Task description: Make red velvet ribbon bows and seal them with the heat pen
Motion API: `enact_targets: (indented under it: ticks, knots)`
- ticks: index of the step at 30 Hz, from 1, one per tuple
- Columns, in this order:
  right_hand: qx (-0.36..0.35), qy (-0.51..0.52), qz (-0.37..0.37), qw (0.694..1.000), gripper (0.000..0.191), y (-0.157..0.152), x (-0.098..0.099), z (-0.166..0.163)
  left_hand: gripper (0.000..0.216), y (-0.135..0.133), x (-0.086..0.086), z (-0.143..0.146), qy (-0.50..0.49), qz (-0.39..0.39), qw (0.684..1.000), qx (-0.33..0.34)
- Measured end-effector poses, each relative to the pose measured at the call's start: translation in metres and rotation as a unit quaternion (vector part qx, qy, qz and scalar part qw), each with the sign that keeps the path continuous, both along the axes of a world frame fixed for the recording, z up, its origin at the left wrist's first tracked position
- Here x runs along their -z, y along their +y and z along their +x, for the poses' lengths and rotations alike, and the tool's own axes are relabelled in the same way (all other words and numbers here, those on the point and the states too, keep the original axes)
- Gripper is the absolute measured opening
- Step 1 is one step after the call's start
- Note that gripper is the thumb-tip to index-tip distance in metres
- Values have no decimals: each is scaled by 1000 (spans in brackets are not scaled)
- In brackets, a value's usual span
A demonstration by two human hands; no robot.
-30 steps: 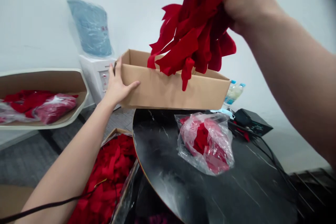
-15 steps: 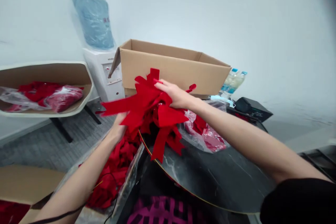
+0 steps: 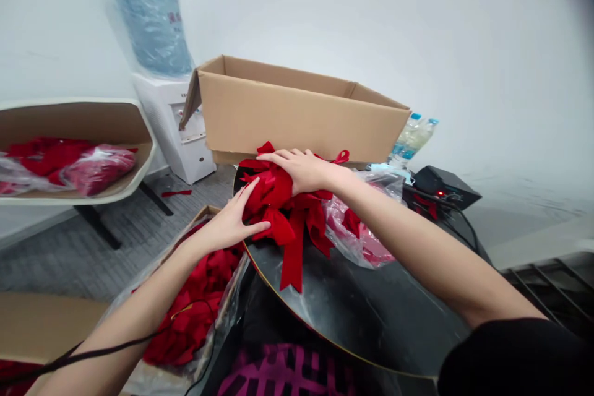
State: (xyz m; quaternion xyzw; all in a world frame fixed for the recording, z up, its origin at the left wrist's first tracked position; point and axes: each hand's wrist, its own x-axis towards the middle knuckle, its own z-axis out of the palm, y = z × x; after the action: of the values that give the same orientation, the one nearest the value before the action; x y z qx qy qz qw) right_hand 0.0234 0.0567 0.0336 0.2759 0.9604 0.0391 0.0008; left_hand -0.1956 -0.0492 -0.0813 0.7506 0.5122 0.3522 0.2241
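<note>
A bundle of red fabric ribbons (image 3: 283, 210) lies on the near-left part of the round black table (image 3: 371, 309), some strips hanging over its edge. My right hand (image 3: 301, 168) rests flat on top of the bundle with fingers stretched out. My left hand (image 3: 232, 223) presses against the bundle's left side, fingers extended. Behind the bundle stands an open cardboard box (image 3: 297, 114). A clear plastic bag with red fabric (image 3: 362, 229) lies just right of the bundle, partly under my right forearm.
On the floor at the left is a lined carton full of red ribbons (image 3: 199, 297). A low shelf (image 3: 78, 136) holds bagged red fabric. A white water dispenser (image 3: 174, 124), water bottles (image 3: 411, 136) and a black device with cables (image 3: 440, 189) stand behind the table.
The red bundle came down from high in my right hand onto the table. My left hand let go of the cardboard box and moved to the bundle's side.
</note>
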Motion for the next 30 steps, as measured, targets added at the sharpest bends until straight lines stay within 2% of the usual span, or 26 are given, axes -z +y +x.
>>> enact_targets:
  ticks: [4,7,10,12,15,18,20,22,24,25,27,30]
  knots:
    - [31,6,-33,999,87,0,15,32,78,13,6,-3,14,6,998,-55]
    - [40,3,-39,998,90,-1,28,47,70,19,8,5,11,18,997,-73]
    - [37,21,-40,998,90,-1,24,56,84,21,11,18,55,35,994,-85]
    - [50,41,-27,998,87,-1,22,61,92,23,11,23,102,31,992,-65]
    - [74,38,-28,996,89,-7,37,67,99,26,4,23,130,19,990,-46]
    - [83,20,-47,995,102,-17,51,73,100,28,-4,22,117,75,985,-98]
    - [80,13,-70,994,105,-21,42,81,91,28,-5,24,128,89,986,-66]
    - [65,18,-127,990,100,-20,20,89,84,25,-4,26,155,64,986,12]
    - [63,50,-169,982,83,-13,-3,93,81,22,-5,27,170,37,983,57]
    - [74,72,-168,980,70,-8,-11,93,79,21,-7,27,170,29,983,65]
    - [105,103,-126,981,52,3,-15,86,72,17,-12,27,162,27,984,62]
    - [113,100,-79,985,47,13,-1,68,63,13,-15,29,117,79,990,-22]
